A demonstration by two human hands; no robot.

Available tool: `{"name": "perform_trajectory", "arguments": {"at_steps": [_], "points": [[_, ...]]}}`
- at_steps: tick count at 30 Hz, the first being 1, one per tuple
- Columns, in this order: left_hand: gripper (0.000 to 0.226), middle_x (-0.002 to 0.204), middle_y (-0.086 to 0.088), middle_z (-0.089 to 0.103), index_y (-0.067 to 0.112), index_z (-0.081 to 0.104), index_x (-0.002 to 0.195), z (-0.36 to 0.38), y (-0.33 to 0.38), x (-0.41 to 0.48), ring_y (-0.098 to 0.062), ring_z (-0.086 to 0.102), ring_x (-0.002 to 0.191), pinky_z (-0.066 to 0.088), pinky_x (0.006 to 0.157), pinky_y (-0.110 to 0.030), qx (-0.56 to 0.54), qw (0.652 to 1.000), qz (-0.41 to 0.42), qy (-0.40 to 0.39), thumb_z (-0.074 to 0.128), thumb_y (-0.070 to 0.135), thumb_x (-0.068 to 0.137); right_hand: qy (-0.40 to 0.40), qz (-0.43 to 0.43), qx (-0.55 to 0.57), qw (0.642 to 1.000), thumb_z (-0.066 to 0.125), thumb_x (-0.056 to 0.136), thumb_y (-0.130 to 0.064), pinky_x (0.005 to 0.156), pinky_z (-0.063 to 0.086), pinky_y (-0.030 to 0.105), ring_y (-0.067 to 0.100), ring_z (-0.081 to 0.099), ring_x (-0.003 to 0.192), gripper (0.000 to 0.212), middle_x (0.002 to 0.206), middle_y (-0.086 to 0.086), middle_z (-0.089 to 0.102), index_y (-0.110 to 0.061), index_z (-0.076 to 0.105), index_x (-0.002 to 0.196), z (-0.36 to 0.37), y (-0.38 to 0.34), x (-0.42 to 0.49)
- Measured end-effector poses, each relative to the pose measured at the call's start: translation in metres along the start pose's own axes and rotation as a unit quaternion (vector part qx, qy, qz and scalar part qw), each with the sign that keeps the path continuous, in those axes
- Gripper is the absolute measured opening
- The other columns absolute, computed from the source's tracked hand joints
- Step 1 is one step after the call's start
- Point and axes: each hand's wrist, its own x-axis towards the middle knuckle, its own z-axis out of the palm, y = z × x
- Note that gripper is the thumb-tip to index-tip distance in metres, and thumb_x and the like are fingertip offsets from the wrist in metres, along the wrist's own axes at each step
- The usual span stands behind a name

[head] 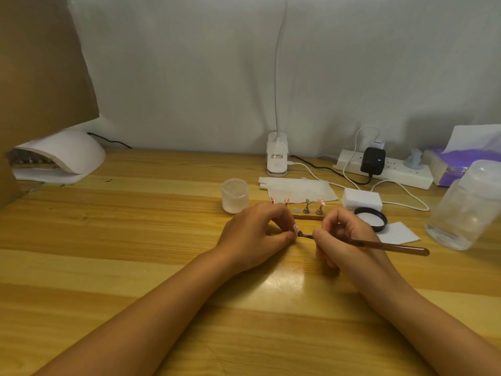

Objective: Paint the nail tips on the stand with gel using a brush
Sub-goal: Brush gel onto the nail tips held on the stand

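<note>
Nail tip [296, 228], pink, sat pinched in your left hand [254, 234] just in front of the stand [307, 216], its long axis tilted up and away from you. Your right hand [349, 237] gripped the brush [379, 245], bristles leftward touching the tip's base, handle trailing right over the surface [135, 240]. Painting looked underway; next you probably needed a steady stroke along the tip.

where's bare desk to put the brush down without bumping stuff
Bare wood lies left of the left hand, between the nail lamp and the gel jar, and near the front edge between the forearms. It is crowded right of the right hand: jar lid, sponge, power strip, plastic container.
</note>
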Motion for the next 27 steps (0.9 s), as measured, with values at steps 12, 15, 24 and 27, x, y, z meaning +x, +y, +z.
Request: {"name": "perform_trajectory", "arguments": {"at_steps": [12,15,24,27], "points": [[0.013,0.092,0.019,0.064,0.037,0.063,0.086,-0.0008,-0.0008,0.0010,0.008,0.055,0.075,0.042,0.065,-0.020,0.003,1.000,-0.001,-0.002,0.075,0.032,0.084,-0.005,-0.013,0.001,1.000,0.063,0.093,-0.018,0.048,0.045,0.015,0.001,0.061,0.053,0.009,0.071,0.002,0.072,-0.012,0.057,0.089,0.0001,-0.0020,0.0003],[0.011,0.092,0.018,0.065,0.035,0.066,0.087,-0.0007,-0.0010,0.0007,0.007,0.056,0.076,0.042,0.064,-0.017,-0.005,1.000,0.001,-0.002,0.075,0.031,0.084,0.001,-0.014,-0.014,1.000,0.062,0.090,-0.008,0.048,0.043,0.015,0.003,0.058,0.051,0.008,0.061,0.003,0.065,-0.008,0.056,0.085,-0.0004,-0.0002,0.0003],[0.015,0.090,0.019,0.065,0.037,0.063,0.084,-0.0013,0.0001,-0.0005,0.008,0.056,0.073,0.039,0.063,-0.015,-0.011,1.000,0.000,-0.001,0.076,0.029,0.084,0.005,-0.024,0.025,0.999,0.062,0.092,-0.022,0.053,0.045,0.020,0.002,0.060,0.056,0.011,0.074,0.004,0.071,-0.013,0.056,0.090,-0.0004,-0.0056,-0.0024],[0.014,0.092,0.018,0.065,0.035,0.063,0.085,-0.0011,0.0005,-0.0007,0.008,0.055,0.072,0.040,0.064,-0.016,-0.005,1.000,-0.003,-0.001,0.076,0.030,0.084,-0.005,-0.024,0.018,1.000,0.063,0.092,-0.017,0.051,0.045,0.014,0.002,0.062,0.056,0.009,0.072,0.002,0.071,-0.012,0.057,0.089,0.0002,-0.0047,-0.0021]]}}
